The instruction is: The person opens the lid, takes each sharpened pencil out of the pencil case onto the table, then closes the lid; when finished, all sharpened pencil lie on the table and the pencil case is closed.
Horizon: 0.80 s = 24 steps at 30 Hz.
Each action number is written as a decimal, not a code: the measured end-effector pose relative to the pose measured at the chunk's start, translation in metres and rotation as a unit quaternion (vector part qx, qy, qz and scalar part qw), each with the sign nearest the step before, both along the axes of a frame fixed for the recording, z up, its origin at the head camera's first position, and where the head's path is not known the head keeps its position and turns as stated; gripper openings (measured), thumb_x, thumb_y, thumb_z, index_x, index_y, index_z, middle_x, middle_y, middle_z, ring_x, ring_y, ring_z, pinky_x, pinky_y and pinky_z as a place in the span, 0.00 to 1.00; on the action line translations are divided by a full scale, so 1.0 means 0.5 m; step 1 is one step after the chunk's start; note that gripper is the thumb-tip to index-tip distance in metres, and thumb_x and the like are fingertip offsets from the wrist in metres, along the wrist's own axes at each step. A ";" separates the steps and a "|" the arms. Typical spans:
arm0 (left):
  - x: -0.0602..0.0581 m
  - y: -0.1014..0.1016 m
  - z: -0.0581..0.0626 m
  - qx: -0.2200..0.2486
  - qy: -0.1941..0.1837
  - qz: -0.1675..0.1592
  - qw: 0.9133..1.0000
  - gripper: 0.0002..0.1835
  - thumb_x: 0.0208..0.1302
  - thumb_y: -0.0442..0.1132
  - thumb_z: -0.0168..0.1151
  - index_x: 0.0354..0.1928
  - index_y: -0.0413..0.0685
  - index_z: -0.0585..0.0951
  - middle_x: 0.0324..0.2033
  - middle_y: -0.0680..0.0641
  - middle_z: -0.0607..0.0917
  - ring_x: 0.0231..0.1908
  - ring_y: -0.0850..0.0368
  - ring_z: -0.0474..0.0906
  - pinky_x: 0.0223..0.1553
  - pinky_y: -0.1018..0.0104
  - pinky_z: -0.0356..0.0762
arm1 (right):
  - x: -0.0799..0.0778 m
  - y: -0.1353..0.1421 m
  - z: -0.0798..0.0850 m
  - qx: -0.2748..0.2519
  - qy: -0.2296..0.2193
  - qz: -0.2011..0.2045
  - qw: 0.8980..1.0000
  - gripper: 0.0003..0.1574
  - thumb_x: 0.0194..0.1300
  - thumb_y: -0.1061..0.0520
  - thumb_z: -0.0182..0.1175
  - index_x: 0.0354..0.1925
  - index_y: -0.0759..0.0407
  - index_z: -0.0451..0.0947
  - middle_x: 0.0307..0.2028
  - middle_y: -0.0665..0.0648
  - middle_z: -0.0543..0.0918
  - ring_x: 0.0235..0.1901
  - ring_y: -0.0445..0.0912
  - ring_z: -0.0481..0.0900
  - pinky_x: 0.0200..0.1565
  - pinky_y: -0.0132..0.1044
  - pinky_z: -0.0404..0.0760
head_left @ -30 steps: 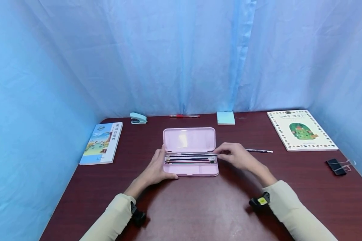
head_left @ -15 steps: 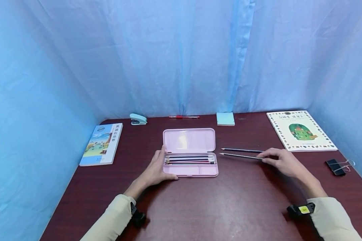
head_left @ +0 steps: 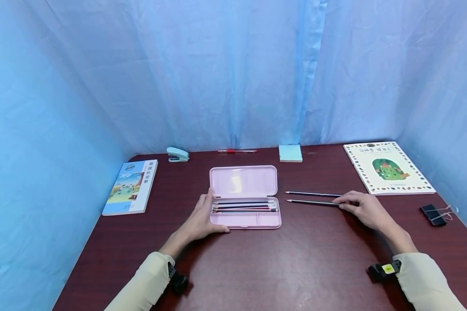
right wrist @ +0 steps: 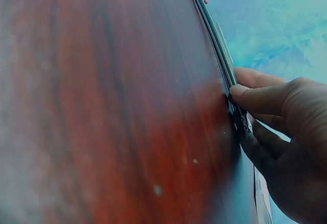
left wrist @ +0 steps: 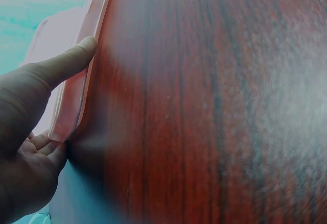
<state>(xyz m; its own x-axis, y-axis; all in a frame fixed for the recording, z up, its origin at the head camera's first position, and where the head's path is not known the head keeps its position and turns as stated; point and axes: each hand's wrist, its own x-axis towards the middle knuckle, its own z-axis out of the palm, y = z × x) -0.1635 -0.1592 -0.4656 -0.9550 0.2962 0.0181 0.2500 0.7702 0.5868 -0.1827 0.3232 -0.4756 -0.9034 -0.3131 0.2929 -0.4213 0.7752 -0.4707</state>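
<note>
A pink pencil case [head_left: 253,181] lies with its lid raised on the dark table, several pencils [head_left: 244,206] in its long compartment. My left hand [head_left: 199,219] grips the case at its left end, thumb [left wrist: 76,55] along the front edge and fingers by the side. To the right of the case, my right hand [head_left: 363,210] pinches a dark pencil [head_left: 311,202] near its back end, the sharpened tip pointing left. Just behind it another dark pencil [head_left: 310,194] lies nearly parallel, its back end hidden by the right hand.
A stapler [head_left: 177,154], a red pen [head_left: 237,151] and a sticky-note pad [head_left: 290,153] line the back edge. One book [head_left: 130,188] lies at left, a white-bordered book [head_left: 389,168] at back right. A black binder clip [head_left: 433,215] sits near the right edge.
My right hand has carried a pencil out of the case to the right, down beside the other pencil, and shifted it slightly since. My left hand has stayed on the case.
</note>
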 end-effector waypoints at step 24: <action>-0.001 -0.001 -0.003 0.007 0.006 -0.005 1.000 0.70 0.34 0.60 0.75 0.72 0.46 0.39 0.57 0.42 0.62 0.55 0.51 0.62 0.56 0.57 0.63 | -0.001 -0.308 0.061 -0.006 -0.002 0.160 0.987 0.18 0.55 0.63 0.64 0.47 0.57 0.80 0.43 0.51 0.79 0.45 0.45 0.77 0.47 0.44 0.73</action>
